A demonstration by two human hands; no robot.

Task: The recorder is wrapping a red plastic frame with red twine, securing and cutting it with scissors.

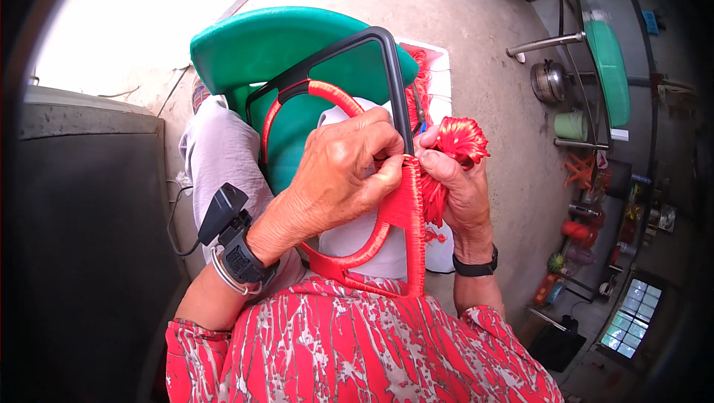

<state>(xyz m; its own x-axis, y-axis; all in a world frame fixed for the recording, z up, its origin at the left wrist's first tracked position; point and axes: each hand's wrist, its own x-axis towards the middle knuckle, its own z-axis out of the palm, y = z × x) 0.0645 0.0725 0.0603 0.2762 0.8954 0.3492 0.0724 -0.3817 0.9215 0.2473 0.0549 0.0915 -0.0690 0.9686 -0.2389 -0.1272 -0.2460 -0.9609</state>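
A black frame with rounded corners and a ring inside it rests across my lap. Glossy red cord wrapping covers the near part of its right side and much of the ring; the far bars are bare black. My left hand pinches at the edge of the wrapping on the right bar, its fingertips hiding what is between them. Just right of the bar, my right hand is closed around a looped bundle of red cord, thumb against the bar.
Ahead of my knees stands a green plastic chair. Beside it, a white box contains more red cord. A dark cabinet is close on my left. On the right are a metal rack, a pot and cluttered shelves.
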